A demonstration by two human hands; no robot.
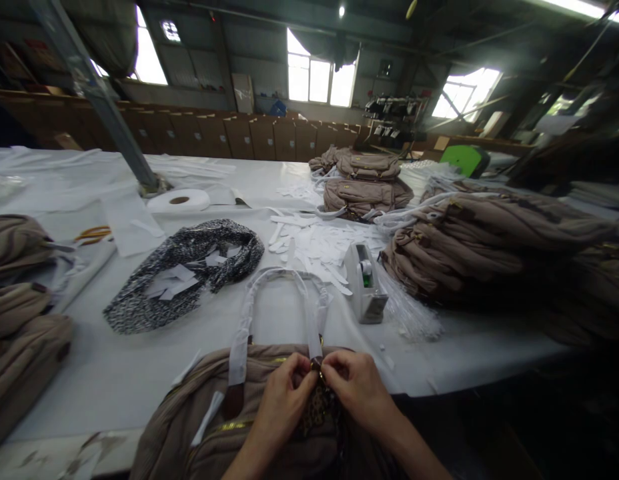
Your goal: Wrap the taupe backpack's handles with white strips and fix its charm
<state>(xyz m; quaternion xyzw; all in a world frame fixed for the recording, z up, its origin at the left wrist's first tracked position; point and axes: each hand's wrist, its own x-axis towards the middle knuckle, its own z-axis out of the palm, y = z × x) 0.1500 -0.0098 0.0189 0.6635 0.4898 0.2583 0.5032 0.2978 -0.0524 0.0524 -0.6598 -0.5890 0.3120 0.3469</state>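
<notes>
A taupe fabric handbag [269,353] with gold zips lies at the table's near edge. Its two handles [239,340] stand up, wrapped in white covering. My left hand [289,387] and my right hand [354,387] meet at the base of the right handle, each with thumb and finger pinched. Between them is a gold metal ring [321,375] by a brown leather tab; the right fingertips touch it. What the left fingertips pinch is too small to make out. A gold-coloured charm [314,410] hangs just below, partly hidden by my hands.
A grey tape dispenser [367,287] stands right of the handles, beside clear plastic strands [412,313]. White paper strips [314,243] lie behind. A black-and-white cloth [189,233] holding paper pieces, a white roll [178,201] and scissors [93,233] are to the left. Bags [454,247] are piled right.
</notes>
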